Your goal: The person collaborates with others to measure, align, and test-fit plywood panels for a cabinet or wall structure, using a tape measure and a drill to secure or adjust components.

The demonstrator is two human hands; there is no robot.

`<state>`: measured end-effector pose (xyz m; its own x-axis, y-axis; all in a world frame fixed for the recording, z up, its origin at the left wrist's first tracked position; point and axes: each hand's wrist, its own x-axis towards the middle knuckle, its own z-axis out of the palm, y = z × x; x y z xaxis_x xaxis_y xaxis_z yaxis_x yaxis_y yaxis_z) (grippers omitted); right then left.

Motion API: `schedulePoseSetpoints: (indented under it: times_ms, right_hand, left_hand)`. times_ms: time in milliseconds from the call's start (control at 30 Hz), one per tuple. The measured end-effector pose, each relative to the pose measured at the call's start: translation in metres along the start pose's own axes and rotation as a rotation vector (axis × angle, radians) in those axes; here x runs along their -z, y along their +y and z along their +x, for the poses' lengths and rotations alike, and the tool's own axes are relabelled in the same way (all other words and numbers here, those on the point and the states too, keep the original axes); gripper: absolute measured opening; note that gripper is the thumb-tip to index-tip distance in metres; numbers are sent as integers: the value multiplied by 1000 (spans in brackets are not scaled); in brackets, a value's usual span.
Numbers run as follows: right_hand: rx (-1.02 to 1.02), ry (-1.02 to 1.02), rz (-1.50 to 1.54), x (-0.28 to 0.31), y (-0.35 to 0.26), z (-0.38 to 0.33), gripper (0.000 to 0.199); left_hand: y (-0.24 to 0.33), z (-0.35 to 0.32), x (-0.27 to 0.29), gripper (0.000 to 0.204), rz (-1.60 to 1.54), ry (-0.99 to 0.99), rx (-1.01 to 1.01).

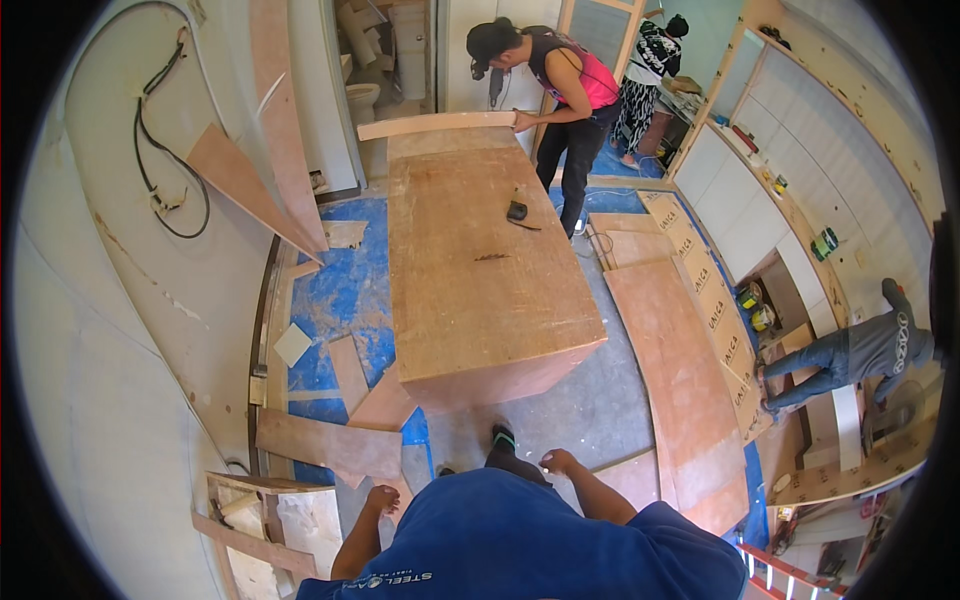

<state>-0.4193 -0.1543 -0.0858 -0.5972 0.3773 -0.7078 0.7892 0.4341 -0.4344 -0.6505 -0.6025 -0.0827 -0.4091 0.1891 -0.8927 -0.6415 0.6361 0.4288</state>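
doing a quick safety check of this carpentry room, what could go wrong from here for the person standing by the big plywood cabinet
1. Tripping: plywood offcuts lie scattered on the floor just ahead of the left hand, and both hands hang empty, the right hand too.
2. Falling tool: a small dark tool lies loose on top of the plywood cabinet; a bump might knock it off.
3. Collision: a co-worker handles a long board at the cabinet's far end; it could swing or slip.

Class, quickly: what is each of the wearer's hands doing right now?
Left hand: loosely curled, holding nothing.
Right hand: loosely curled, holding nothing.
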Motion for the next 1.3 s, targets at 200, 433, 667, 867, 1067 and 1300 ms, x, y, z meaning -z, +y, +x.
schedulePoseSetpoints:
  times_ms: [200,433,667,867,1067,1300]
  right_hand:
    - [53,33,-32,-1,0,9,32]
    - [245,145,123,22,-35,21,24]
    - [531,507,447,197,-177,-13,21]
    - [1210,811,577,381,-360,-240,39]
    - [1550,970,385,428,-423,-275,40]
    - [1211,735,430,421,-411,-164,53]
  left_hand:
    - [-3,6,2,8,-14,16,-18]
    - [-8,8,6,10,-53,16,-30]
    - [-6,10,5,9,-38,3,-54]
    - [-24,15,13,7,-75,29,-1]
    - [-10,1,-1,7,-79,34,-31]
    - [-11,1,-11,8,-99,20,-17]
